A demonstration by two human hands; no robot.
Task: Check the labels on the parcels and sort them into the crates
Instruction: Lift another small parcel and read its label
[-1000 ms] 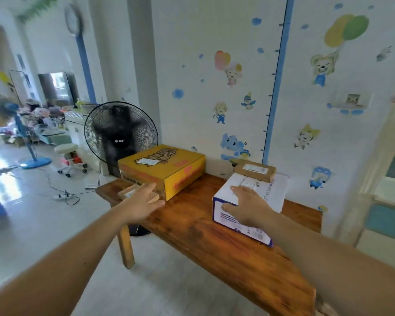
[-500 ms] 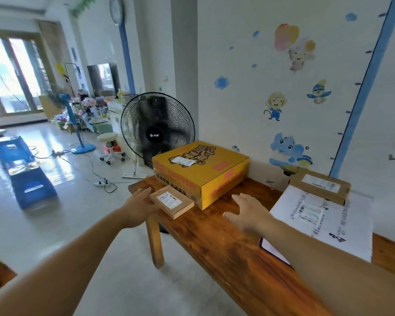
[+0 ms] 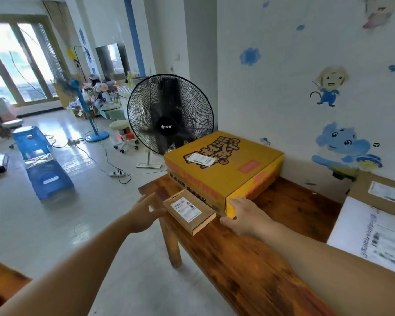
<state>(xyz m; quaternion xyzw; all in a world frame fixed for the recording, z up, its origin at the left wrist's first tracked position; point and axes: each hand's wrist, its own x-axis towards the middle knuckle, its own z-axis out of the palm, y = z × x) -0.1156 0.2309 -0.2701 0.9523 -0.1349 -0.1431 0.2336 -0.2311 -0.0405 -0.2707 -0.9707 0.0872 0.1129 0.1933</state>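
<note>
Right hand (image 3: 242, 218) shifted from white box (image 3: 374, 233) to yellow box (image 3: 224, 169).
Its relaxed fingers touched the yellow box's near corner; the left hand (image 3: 144, 212) hovered spread and empty beside the small brown parcel (image 3: 188, 210), which lay between both hands. Nothing was gripped yet.

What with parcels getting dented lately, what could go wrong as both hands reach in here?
The small brown parcel lies right at the table edge, against the yellow box; the left hand beside it or a shove from the box could knock it to the floor. The fan stands close behind the yellow box, so lifting that might hit it.
</note>
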